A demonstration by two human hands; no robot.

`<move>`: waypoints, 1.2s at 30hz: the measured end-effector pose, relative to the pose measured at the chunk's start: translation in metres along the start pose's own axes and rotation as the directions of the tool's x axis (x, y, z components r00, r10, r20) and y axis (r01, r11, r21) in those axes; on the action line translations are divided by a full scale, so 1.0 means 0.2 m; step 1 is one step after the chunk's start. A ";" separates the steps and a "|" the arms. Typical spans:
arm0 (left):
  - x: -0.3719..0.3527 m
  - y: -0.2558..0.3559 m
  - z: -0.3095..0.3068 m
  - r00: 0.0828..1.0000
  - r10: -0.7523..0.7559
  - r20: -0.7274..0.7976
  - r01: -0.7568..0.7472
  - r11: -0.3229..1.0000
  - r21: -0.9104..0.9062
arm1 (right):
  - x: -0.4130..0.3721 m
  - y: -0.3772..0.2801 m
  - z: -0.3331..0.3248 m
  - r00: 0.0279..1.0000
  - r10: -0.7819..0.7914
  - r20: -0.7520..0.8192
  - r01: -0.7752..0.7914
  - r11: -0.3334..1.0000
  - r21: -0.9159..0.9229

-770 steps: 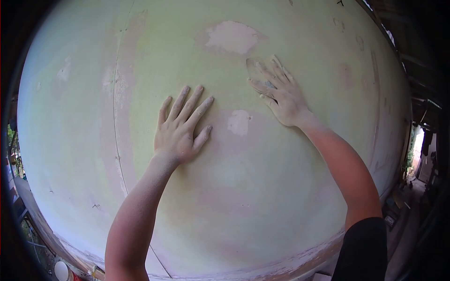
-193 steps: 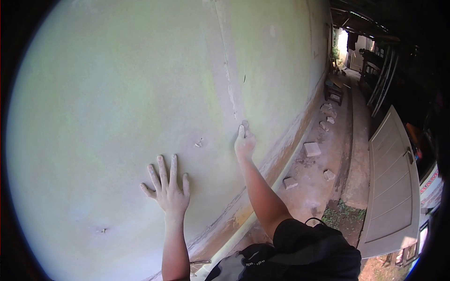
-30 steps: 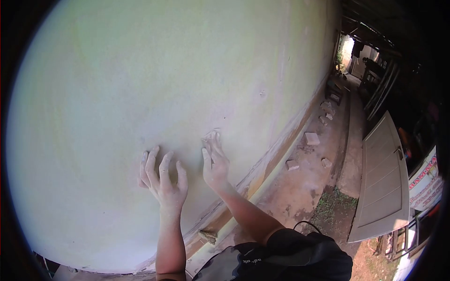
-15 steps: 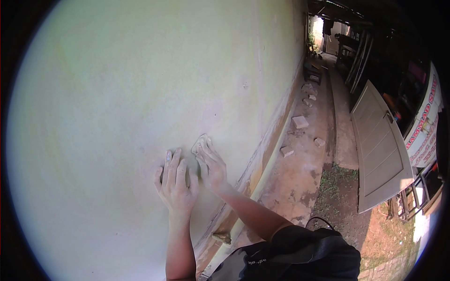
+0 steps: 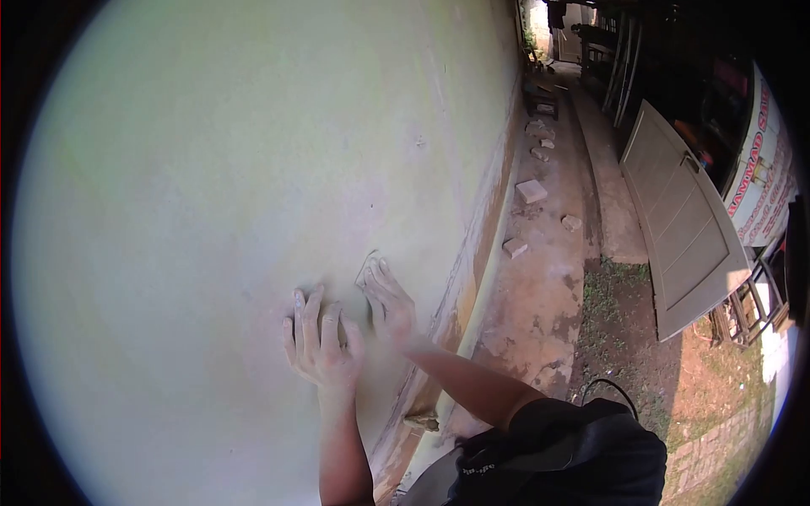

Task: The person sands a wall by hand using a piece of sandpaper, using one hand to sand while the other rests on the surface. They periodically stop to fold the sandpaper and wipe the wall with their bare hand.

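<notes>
A pale green-white wall [image 5: 211, 169] fills the left and middle of the view. My right hand [image 5: 390, 304], coated in pale dust, presses a thin piece of sandpaper [image 5: 367, 271] flat against it; only the sheet's dark-outlined edge shows past the fingertips. Just to the left, my left hand [image 5: 326, 341] rests on the wall with its fingers spread and bent, also dusty, with nothing visible in it. The two hands are close but apart.
Along the wall's foot runs a rough brown ledge with a small lump [image 5: 422, 420] on it. White blocks [image 5: 531, 191] lie on the concrete path [image 5: 540, 295]. At the right leans a panelled door [image 5: 688, 228], near a lettered banner [image 5: 764, 169].
Both hands have slid slightly down and to the right over the wall, the sandpaper moving under my right hand. The camera view has shifted a little.
</notes>
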State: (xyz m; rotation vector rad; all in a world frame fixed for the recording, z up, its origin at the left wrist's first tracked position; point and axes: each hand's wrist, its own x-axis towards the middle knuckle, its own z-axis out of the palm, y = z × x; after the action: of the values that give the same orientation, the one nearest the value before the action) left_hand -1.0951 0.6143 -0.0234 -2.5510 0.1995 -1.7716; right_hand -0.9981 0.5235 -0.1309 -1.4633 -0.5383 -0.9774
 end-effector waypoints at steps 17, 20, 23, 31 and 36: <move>0.28 -0.08 -0.26 0.893 0.259 0.369 -0.262 0.964 -0.042 | 0.20 -0.12 0.06 0.981 0.192 -0.016 -0.192 0.975 -0.109; 0.49 -0.06 -0.24 0.701 0.424 0.573 -0.438 0.890 -0.123 | 0.25 -0.06 0.06 0.988 0.153 0.009 -0.152 0.986 -0.069; 0.70 -0.01 -0.17 0.583 0.480 0.655 -0.507 0.845 -0.168 | 0.20 0.14 0.06 0.999 0.021 0.038 -0.024 0.995 0.095; 0.80 0.01 0.02 0.516 0.577 0.633 -0.753 0.658 0.013 | 0.32 0.81 -0.12 0.840 0.500 -0.211 -0.505 0.862 0.035; 0.80 0.02 0.00 0.549 0.546 0.633 -0.722 0.691 0.030 | 0.17 0.03 0.02 0.998 0.047 -0.031 -0.042 0.986 0.159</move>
State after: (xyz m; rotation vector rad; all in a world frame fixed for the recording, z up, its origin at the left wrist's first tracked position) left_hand -1.0405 0.5900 0.1244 -2.2141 0.6911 -0.6430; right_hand -0.9751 0.5197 -0.1062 -1.3088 -0.5438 -0.9024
